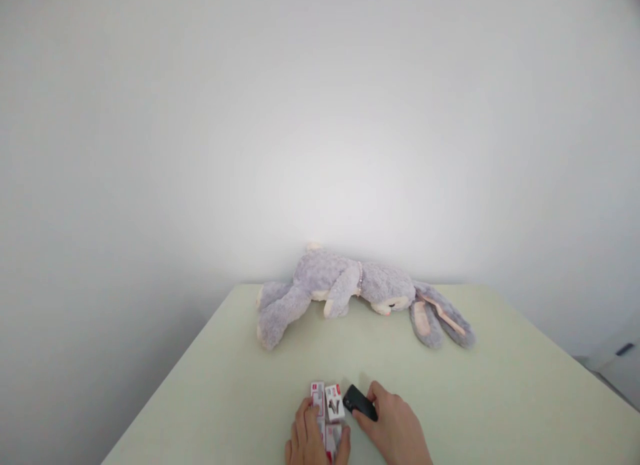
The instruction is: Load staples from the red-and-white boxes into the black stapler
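Small boxes (335, 402) sit bunched at the near middle of the counter (220, 398), under and just beside the left hand (307, 438). I make out four, in what looks like two rows, though my fingers cover much of the nearer ones. That hand's grip is part open, fingers laid over the left side and thumb along the right of the near box; I can't tell whether it squeezes. I judge the spread is there to keep the bunch square and stop it sliding.

The boxes look closed wherever I can see them, and nothing of their contents shows. The far right one carries a dark picture, perhaps of what it holds, but the lettering is too small for me to read.

Just to the right, my right hand (397, 422) has its grip closed on a black object (360, 404), thumb on the near side and a finger on the far side. Pinching it by its right end seems to leave the left end free, close to the far right box. I can't tell whether it rests on the counter.

Well beyond, a plush rabbit (320, 272) lies on its side near the wall (320, 132), ears to the right, apart from both hands.
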Tool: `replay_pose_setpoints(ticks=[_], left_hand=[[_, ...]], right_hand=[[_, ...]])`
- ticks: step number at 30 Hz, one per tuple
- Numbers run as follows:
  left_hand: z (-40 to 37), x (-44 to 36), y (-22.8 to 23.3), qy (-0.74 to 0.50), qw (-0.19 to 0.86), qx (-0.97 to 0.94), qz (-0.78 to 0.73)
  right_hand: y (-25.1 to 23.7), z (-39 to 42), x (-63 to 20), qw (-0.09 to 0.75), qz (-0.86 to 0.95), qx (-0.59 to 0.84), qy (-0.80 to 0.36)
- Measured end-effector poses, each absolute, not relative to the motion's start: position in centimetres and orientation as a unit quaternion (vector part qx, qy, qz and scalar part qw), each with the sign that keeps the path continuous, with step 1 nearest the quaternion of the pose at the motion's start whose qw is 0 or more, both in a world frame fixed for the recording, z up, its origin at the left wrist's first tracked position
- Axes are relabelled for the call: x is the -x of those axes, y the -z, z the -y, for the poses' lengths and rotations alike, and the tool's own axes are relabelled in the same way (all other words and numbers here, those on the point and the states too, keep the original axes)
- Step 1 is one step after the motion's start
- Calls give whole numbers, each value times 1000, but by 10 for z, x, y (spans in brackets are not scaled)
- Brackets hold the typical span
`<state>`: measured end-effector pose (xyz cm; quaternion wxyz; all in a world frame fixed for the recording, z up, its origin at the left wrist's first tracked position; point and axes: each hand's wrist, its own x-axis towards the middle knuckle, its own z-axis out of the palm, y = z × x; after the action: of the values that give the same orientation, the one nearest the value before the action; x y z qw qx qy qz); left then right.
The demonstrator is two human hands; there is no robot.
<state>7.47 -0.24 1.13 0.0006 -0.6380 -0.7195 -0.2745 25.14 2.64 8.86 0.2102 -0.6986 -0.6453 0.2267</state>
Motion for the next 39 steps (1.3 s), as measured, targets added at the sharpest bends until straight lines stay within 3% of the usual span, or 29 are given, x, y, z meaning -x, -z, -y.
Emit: replay_pose_setpoints(ticks=[5, 13, 26, 39], left_hand=[[-3, -61, -16, 265, 9, 664, 699], [-5, -29, -10, 205, 19, 687, 697], [-46, 161, -11, 256, -35, 719, 646], [-42, 157, -8, 256, -10, 699, 667]], right_hand=[[-63, -2, -243, 208, 641, 653, -345], [-37, -5, -191, 341, 593, 621, -383], [-59, -30, -49, 424, 587, 497, -479], [-52, -27, -39, 452, 580, 491, -466]])
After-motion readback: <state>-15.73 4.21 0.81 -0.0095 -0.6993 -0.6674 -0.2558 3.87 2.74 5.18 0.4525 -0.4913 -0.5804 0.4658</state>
